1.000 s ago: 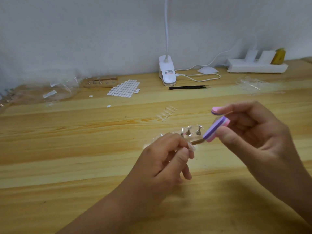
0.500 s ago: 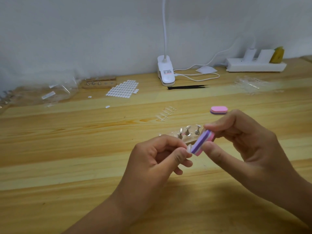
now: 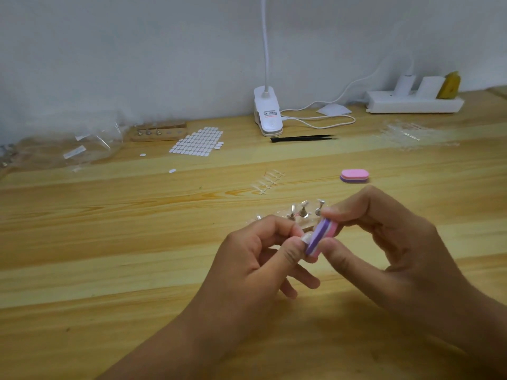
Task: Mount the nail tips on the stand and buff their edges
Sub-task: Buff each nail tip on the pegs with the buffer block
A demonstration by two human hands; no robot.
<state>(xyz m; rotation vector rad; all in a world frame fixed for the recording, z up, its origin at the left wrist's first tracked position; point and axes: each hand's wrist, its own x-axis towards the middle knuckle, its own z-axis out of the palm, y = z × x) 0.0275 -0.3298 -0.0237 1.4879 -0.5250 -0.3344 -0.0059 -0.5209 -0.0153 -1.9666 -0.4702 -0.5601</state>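
Diagonally, buffer (image 3: 320,237) lower-left to upper-right.

Your left hand (image 3: 255,259) covers nearly all of the nail tip (image 3: 305,238), leaving a pale sliver against the buffer block (image 3: 321,237), and with your right hand (image 3: 406,256) it hides the near part of the stand (image 3: 303,215). The neck of the lamp (image 3: 267,113) runs off the top edge, and the clear bags (image 3: 90,144) at the far left corner of the table (image 3: 109,229) are blurred.
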